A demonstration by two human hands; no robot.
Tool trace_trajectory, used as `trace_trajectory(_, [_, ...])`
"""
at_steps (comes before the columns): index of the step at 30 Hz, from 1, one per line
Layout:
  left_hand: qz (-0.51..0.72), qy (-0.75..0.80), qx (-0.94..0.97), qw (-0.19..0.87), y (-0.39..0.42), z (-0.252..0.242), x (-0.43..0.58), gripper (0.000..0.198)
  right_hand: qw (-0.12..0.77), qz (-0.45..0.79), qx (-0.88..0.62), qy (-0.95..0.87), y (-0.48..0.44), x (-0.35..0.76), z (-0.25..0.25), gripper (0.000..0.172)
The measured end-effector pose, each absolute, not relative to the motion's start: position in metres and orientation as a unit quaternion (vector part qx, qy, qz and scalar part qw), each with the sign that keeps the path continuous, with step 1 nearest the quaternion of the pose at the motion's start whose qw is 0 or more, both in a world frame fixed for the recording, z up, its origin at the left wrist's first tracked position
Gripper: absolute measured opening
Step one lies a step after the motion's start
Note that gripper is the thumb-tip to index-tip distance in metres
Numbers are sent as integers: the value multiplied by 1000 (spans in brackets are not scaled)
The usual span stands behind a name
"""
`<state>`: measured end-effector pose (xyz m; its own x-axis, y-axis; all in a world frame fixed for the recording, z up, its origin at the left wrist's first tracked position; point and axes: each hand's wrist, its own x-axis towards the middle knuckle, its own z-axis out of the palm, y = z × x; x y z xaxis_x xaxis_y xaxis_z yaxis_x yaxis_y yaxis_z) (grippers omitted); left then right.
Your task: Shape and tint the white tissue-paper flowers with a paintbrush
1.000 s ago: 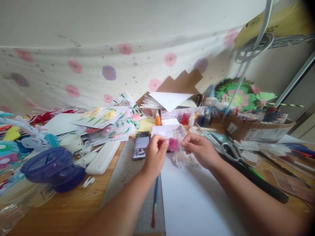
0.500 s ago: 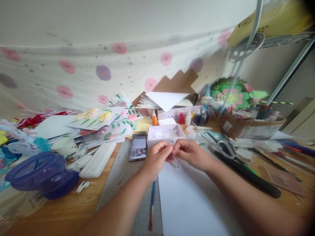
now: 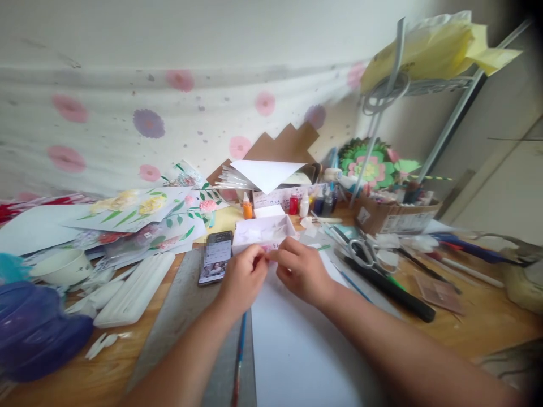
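Note:
My left hand (image 3: 246, 276) and my right hand (image 3: 301, 268) meet over the top of a white paper sheet (image 3: 297, 350). Both are closed, fingertips pinched together almost touching; whatever lies between them is too small or hidden. Just beyond the hands stands a small pale box (image 3: 242, 247) holding white, tissue-like pieces (image 3: 275, 232). A phone (image 3: 215, 257) with a lit screen lies left of my left hand. Below that hand, a blue-handled paintbrush (image 3: 240, 356) rests along the sheet's left edge. Another thin blue stick (image 3: 355, 284) lies right of my right wrist.
Scissors (image 3: 360, 252) and a long black tool (image 3: 390, 288) lie to the right, before a cardboard box (image 3: 396, 219). Small paint bottles (image 3: 304, 203) stand behind. At left are a white case (image 3: 136, 291), a purple plastic container (image 3: 38, 330) and flower pictures (image 3: 131, 209).
The view has turned right, so everything sits further left. A clear crumpled bit seen under my fingers before no longer shows. My right hand's fingers are more curled.

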<state>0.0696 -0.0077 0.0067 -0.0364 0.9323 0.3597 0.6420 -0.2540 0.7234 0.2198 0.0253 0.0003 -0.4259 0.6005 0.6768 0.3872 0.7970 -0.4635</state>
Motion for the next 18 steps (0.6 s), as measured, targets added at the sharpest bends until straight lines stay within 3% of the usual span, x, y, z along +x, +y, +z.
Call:
trace_trajectory(7, [404,578,694,146,-7,7,68,24,420,156,-276,-850,31,220,2,23])
trace_trajectory(14, [315,552,772,14,-10,3,68,23,344,222,-239,-880,36,215,1,22])
trace_trajectory(18, [311,512,799,-41,-14,5,68,21,361,246,-265,-860,37,212,-3,16])
